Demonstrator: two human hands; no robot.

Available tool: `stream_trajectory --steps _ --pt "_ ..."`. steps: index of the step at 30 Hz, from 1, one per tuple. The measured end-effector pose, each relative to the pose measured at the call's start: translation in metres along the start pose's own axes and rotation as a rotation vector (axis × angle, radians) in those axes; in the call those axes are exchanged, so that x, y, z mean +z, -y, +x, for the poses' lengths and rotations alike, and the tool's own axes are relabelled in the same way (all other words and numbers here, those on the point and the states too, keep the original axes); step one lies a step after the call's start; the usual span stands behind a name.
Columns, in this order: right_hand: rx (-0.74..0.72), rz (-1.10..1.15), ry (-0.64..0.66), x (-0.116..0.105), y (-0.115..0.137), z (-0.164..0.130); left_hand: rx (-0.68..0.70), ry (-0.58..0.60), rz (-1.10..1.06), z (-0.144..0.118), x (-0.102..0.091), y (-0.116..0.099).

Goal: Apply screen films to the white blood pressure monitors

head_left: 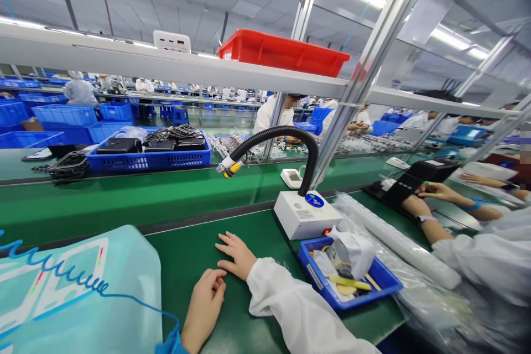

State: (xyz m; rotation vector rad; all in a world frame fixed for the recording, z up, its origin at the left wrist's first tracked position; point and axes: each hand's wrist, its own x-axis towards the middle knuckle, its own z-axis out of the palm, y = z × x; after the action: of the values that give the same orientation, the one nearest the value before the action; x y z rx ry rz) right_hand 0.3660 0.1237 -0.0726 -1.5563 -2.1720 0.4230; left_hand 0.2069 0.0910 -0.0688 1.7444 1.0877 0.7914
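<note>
R hand (pixel 237 256) is palm-down, fingers spread, nothing held, on or just above the flat dark-green worktop (pixel 186 254), left of the white box-shaped unit (pixel 305 218) w/ black ribbed hose. L hand (pixel 206 302) is half-curled, fingertips v. close to R thumb, farther from unit; can't tell if they touch or if anything's inside the curl. Blue fabric wristband (pixel 173 341) on L wrist joins a blue coiled cord (pixel 100 286) crossing a turquoise sheet w/ white printed outlines (pixel 128 323), well left of unit. Blue plastic tray (pixel 365 300), w/ yellow stick (pixel 349 282) & white crumpled material (pixel 354 249), is just nearside of unit. Co-worker's hands (pixel 442 192) are at a black slanted device (pixel 409 182), R of unit.
</note>
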Motion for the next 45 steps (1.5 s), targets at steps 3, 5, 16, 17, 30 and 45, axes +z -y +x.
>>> stream_trajectory --steps 3,5,16,17,30,45 --pt "-0.013 -0.003 -0.005 0.000 -0.002 0.000 0.010 0.004 0.010 0.000 0.000 0.000" --pt "-0.022 -0.009 -0.012 0.001 -0.003 -0.001 0.017 -0.001 0.013 -0.001 -0.001 -0.001" --pt "0.316 -0.282 -0.184 -0.024 -0.033 0.037 0.016 -0.026 0.055 -0.002 0.003 -0.001" --pt "0.367 -0.306 -0.197 -0.033 -0.044 0.049 0.017 -0.031 0.061 -0.002 0.004 -0.001" --pt "0.428 -0.350 -0.069 -0.046 -0.095 0.113 -0.039 -0.060 0.009 -0.004 0.006 -0.006" --pt "0.990 -0.238 -0.573 -0.085 -0.143 0.109 -0.025 -0.060 -0.013 -0.005 0.008 -0.003"
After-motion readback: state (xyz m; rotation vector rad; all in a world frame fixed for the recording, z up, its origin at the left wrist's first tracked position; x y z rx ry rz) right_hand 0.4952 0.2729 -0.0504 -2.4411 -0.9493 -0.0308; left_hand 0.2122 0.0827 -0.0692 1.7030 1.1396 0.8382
